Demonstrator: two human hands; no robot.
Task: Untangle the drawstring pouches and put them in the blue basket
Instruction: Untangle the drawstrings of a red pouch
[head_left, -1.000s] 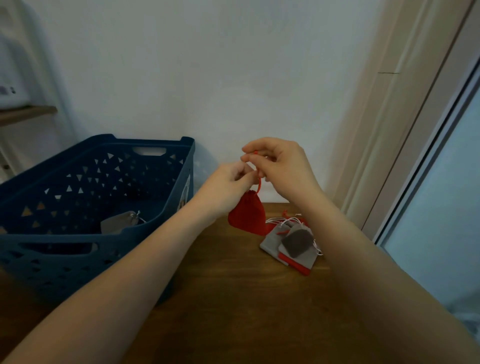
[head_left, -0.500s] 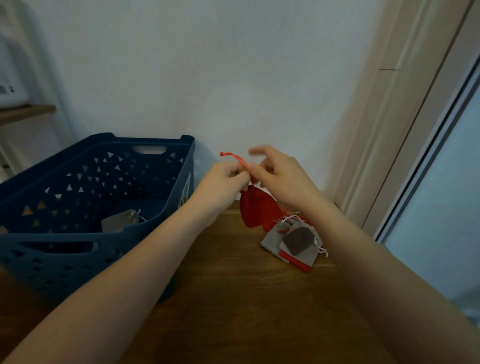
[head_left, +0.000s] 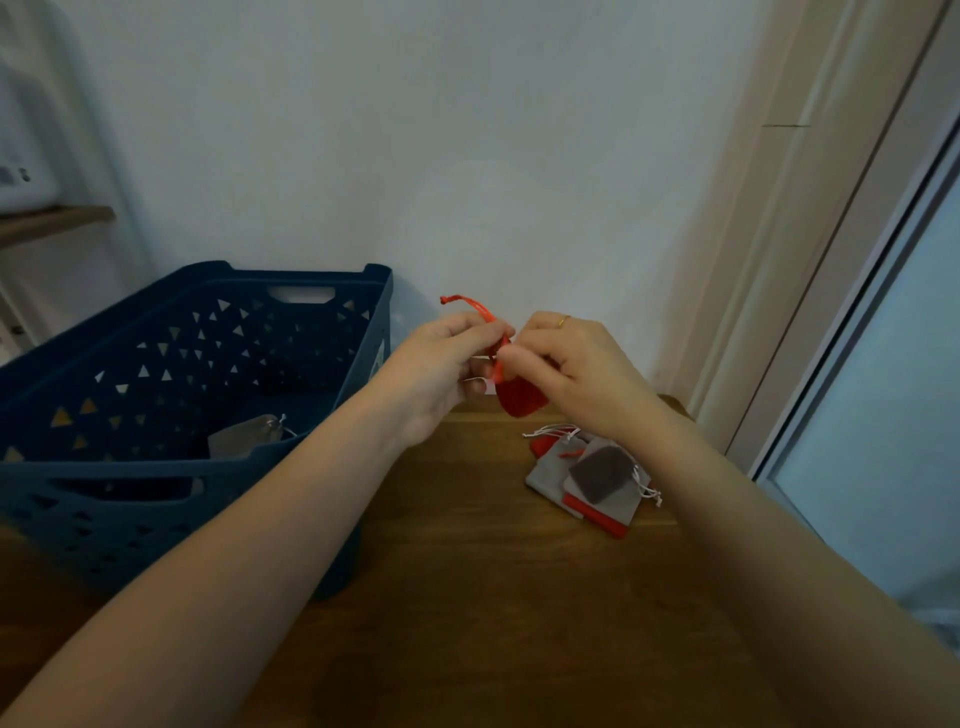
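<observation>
A small red drawstring pouch (head_left: 521, 397) hangs in the air above the table's far edge. My left hand (head_left: 441, 371) pinches its red drawstring (head_left: 470, 305), whose loose end sticks up to the left. My right hand (head_left: 569, 366) grips the pouch's neck from the right. On the table to the right lies a pile of grey and red pouches (head_left: 589, 475) with white strings. The blue basket (head_left: 156, 467) stands at the left, and one grey pouch (head_left: 244, 439) lies inside it.
The wooden table (head_left: 467, 597) meets a white wall at the back. A door frame (head_left: 810, 234) and a glass panel run along the right. A shelf (head_left: 52, 221) sticks out at the far left.
The red pouch has been lifted off the pile into the air. Its drawstring end now sticks out up and left of my left hand. Both hands stay together on it.
</observation>
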